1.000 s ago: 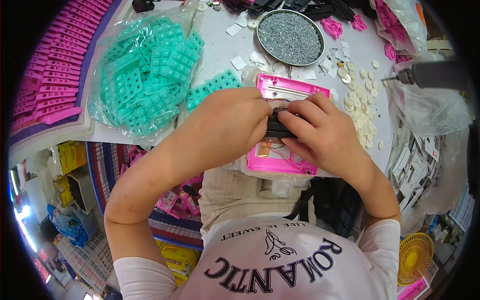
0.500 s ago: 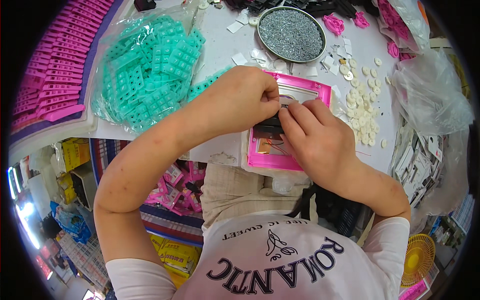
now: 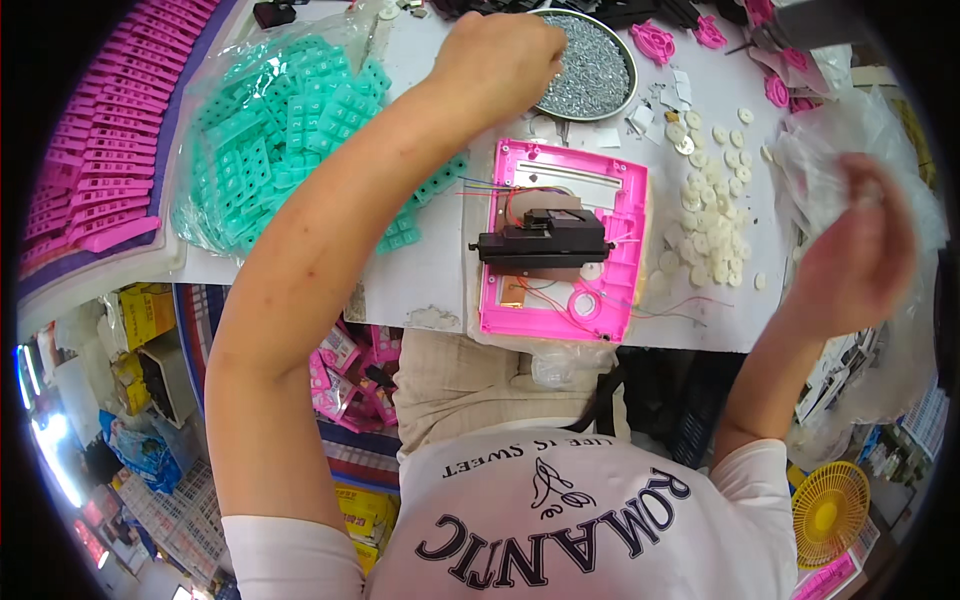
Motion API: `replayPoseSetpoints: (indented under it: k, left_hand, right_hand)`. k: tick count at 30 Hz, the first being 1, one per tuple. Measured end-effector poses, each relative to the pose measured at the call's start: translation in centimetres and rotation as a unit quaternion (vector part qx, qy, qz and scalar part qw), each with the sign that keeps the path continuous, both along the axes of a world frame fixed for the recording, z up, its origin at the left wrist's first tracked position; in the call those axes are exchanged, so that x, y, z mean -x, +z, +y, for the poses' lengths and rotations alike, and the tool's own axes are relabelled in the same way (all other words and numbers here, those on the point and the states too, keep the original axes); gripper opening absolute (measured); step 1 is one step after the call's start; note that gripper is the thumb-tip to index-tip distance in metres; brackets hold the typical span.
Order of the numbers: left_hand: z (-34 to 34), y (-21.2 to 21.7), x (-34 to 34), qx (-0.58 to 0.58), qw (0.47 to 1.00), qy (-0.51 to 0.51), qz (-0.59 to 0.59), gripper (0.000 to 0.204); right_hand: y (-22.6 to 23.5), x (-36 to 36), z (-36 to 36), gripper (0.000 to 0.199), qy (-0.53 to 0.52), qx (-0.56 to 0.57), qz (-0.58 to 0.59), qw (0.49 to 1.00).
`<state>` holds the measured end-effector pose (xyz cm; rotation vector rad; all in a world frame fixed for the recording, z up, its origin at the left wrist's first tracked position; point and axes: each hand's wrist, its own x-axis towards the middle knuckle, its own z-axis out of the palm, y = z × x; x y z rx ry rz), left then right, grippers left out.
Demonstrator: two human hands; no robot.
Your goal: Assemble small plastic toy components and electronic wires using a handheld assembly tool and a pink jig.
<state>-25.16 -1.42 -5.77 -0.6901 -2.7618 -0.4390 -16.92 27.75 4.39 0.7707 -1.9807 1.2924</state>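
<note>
A pink plastic housing [image 3: 632,200] lies face down in front of me with a black mechanism block [image 3: 550,240] set across its middle. Thin coloured wires come out on both sides of it. My left hand [image 3: 505,62] is at the left rim of a round tin [image 3: 633,90] full of small silver screws [image 3: 590,65], fingertips curled together; whatever they pinch is hidden. Raised off to the right of the housing is my right hand [image 3: 860,245], smeared by motion, near crumpled clear plastic bags [image 3: 815,165]. A grey cylindrical tool with a thin bit [image 3: 810,25] shows at the upper right.
On the left, a clear bag holds turquoise keypads [image 3: 300,130], and pink parts [image 3: 125,130] stand in rows beyond it. White round discs [image 3: 715,215] are scattered right of the housing. Pink small parts [image 3: 655,43] and black pieces lie at the back.
Both hands have left the black block: the left moved up to the screw tin, the right swung far out to the right. The grey tool has come into view.
</note>
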Motion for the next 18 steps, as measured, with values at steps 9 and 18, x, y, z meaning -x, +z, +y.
replayPoseSetpoints:
  k: [9,18]
  left_hand:
    - [0.8,-0.4,0.5,-0.017,0.996,-0.047,0.070,0.021]
    - [1.0,5.9,-6.8,-0.335,0.936,-0.073,-0.083,0.015]
  right_hand:
    - [2.3,8.9,2.1,0.051,0.172,0.108,-0.266,0.942]
    - [1.7,2.6,-4.8,0.060,0.374,0.116,-0.298,0.871]
